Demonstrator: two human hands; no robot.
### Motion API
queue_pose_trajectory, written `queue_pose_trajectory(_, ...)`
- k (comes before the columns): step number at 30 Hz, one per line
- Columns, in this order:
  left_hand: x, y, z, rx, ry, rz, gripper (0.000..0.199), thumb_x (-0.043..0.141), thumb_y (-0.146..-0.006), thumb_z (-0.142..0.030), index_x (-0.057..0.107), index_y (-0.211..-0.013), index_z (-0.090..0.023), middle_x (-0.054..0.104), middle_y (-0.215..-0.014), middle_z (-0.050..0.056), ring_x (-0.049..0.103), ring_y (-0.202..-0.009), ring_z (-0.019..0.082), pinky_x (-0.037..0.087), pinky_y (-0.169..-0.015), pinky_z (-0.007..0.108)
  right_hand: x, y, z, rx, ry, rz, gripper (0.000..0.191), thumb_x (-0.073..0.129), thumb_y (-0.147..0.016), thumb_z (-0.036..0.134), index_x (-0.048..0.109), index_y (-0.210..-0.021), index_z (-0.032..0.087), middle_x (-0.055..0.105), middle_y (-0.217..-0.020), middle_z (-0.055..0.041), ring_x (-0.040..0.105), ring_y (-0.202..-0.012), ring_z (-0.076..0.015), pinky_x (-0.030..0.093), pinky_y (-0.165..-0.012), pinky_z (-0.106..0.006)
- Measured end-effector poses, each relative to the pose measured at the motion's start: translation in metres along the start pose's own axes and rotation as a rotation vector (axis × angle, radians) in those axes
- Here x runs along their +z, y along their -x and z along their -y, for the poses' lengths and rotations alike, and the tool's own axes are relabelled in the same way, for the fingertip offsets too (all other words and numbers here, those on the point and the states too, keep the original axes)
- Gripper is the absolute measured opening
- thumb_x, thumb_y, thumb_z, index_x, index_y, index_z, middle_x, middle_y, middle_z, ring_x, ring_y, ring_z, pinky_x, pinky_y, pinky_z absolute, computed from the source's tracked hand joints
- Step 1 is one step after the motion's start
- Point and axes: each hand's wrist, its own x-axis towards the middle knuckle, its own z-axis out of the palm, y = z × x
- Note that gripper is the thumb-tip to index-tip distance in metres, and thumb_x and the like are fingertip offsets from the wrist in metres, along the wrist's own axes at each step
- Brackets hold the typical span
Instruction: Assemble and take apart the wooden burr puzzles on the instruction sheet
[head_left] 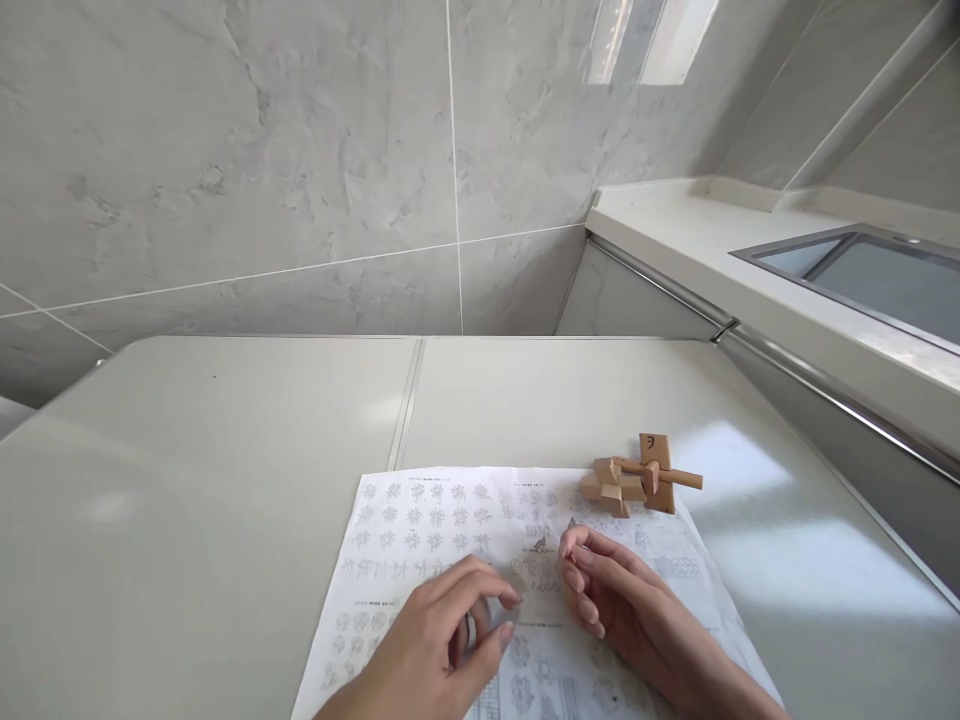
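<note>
My left hand (450, 640) hovers at or just above the printed sheet (517, 510), its fingers curved and a gap between thumb and forefinger. Nothing shows in that gap. To its right, my right hand (622, 600) is over the same paper with its fingers curled and the thumb tip against the forefinger. A small dark point shows by that fingertip, but I cannot make out whether anything is pinched there. Beyond the right hand, at the sheet's upper right corner, lies a cluster of wooden puzzle pieces (611, 488). A flat wooden piece with a black mark (654, 450) and a round rod (686, 480) belong to it.
The paper, printed with rows of small diagrams, lies on a glossy pale table (225, 480) with a seam (409, 400) running across it. A grey marbled tile wall (337, 150) rises behind. On the right stands a white counter (675, 220) with an inset sink (870, 270).
</note>
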Motion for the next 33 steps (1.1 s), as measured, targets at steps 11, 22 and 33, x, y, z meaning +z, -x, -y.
queue_pose_trajectory(11,-0.0005,0.0001,0.0005,-0.007,0.019,0.018,0.014,0.053,-0.109,-0.035,0.064,-0.115,-0.029,0.068,-0.113,0.002,0.053,-0.072,0.013,0.046,-0.065,0.024,-0.0012,0.0003,-0.0012,0.011,-0.007,0.006,0.027,0.087,-0.092,0.041,0.073,-0.095,0.019,0.064,-0.074,0.0013,0.053,-0.058,-0.0085,0.039,-0.055,-0.02)
queue_pose_trajectory(22,-0.0018,0.0007,-0.0005,0.009,0.016,0.015,0.016,0.05,-0.111,-0.033,0.061,-0.102,-0.026,0.069,-0.114,0.003,0.049,-0.068,0.011,0.043,-0.063,0.025,-0.0031,0.0009,-0.0027,0.016,0.011,-0.009,0.03,0.089,-0.09,0.044,0.073,-0.095,0.019,0.063,-0.074,0.0014,0.053,-0.058,-0.0092,0.038,-0.056,-0.022)
queue_pose_trajectory(33,-0.001,0.0001,-0.0003,0.008,0.011,0.015,0.015,0.051,-0.11,-0.033,0.06,-0.102,-0.026,0.069,-0.114,0.001,0.049,-0.068,0.011,0.044,-0.063,0.024,-0.0039,-0.0007,-0.003,0.015,0.01,-0.005,0.031,0.089,-0.09,0.044,0.073,-0.095,0.019,0.064,-0.075,0.0011,0.054,-0.059,-0.0094,0.038,-0.056,-0.022)
